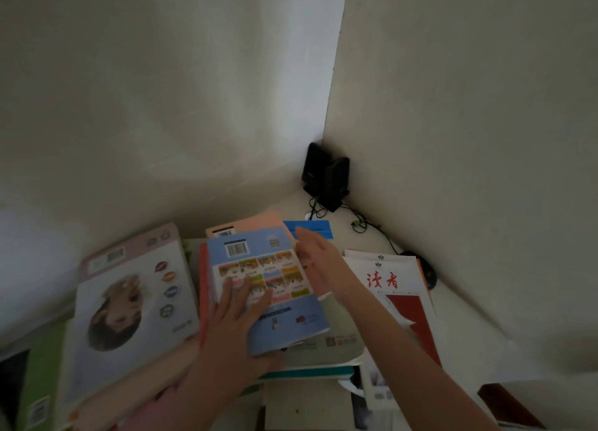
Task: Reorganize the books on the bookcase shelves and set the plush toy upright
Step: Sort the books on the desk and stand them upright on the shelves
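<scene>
From the head camera, a blue book lies on top of a pile of books, on a white top in the corner of two walls. The left hand lies flat on its cover with the fingers straight and spread, so it is open and pressing down. The right hand is open too, its straight fingers against the book's right edge. A pink book peeks out behind the blue one. A book with a face lies just to the left, and a magazine with red letters lies to the right. Two black speakers stand in the corner. The plush toy is not in the picture. I think the job now is to square up this pile. To do it well, hold the top flat with the left hand, nudge the side gently with the right hand, and push slowly so the books below do not slide out.
</scene>
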`<state>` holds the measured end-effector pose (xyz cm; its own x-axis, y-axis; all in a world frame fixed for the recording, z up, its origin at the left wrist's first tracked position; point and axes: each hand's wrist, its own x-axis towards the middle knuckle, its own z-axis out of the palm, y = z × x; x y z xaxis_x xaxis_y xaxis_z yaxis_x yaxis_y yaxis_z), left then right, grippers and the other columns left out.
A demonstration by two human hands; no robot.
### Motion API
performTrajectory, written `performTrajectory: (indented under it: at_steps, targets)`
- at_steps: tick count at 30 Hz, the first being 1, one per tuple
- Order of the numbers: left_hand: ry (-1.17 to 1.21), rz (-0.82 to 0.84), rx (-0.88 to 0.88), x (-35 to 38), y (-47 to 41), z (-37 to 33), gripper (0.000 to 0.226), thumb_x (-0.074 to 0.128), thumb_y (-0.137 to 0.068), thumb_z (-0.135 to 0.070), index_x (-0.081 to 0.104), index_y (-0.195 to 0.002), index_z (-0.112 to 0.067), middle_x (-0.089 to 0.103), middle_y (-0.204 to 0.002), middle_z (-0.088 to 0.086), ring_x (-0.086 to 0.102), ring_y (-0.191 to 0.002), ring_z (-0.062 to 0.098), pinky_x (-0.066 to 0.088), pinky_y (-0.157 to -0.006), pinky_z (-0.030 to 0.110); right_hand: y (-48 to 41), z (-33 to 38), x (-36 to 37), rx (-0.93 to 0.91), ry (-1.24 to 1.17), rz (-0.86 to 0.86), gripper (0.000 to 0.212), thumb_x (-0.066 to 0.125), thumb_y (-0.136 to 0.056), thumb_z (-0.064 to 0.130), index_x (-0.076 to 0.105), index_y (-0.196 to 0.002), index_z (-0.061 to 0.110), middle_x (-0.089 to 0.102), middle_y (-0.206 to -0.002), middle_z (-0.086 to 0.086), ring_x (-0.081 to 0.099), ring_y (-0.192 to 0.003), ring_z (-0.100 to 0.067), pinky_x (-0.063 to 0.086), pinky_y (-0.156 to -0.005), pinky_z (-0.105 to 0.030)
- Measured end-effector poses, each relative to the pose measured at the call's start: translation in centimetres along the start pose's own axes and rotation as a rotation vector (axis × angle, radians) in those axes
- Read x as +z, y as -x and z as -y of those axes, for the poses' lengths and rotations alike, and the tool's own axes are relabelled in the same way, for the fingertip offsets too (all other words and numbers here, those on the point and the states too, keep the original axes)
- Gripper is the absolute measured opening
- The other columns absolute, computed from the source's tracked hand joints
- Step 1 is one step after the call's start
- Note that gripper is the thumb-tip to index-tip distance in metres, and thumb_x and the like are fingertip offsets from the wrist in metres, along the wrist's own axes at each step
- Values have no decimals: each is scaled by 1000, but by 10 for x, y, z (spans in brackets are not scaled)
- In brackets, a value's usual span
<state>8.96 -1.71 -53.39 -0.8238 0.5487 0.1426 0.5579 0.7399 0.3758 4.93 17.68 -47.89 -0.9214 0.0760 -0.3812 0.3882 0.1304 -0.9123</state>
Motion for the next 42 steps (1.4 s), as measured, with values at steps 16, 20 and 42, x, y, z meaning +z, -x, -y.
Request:
performTrajectory:
  at_steps: [16,20,42]
  targets:
    - [718,64,-559,-19,2,-20,66,45,-95,-37,7,-149,-31,-6,-140,-26,11,-143,10,24,-116,41,22,-62,-20,139,39,-92,40,77,-77,14,56,-110,7,70,-100,-5,70,-84,-20,59,-69,-27]
    - [651,102,-621,-19,0,-23,64,41,-98,-34,3,-148,-32,-15,-156,-8,2,-146,17,15,-116,35,24,-62,-39,201,-10,-43,40,80,-72,13,59,-106,7,74,-95,-9,72,-82,-26,59,-72,-36]
    - [1098,-107,-450,-75,-59,-26,36,73,-77,-18,58,-110,-20,73,-93,-7,71,-83,11,57,-62,21,37,24,-34,-334,-366,-33,43,66,-79,21,55,-120,18,71,-109,-2,69,-98,-23,58,-77,-36]
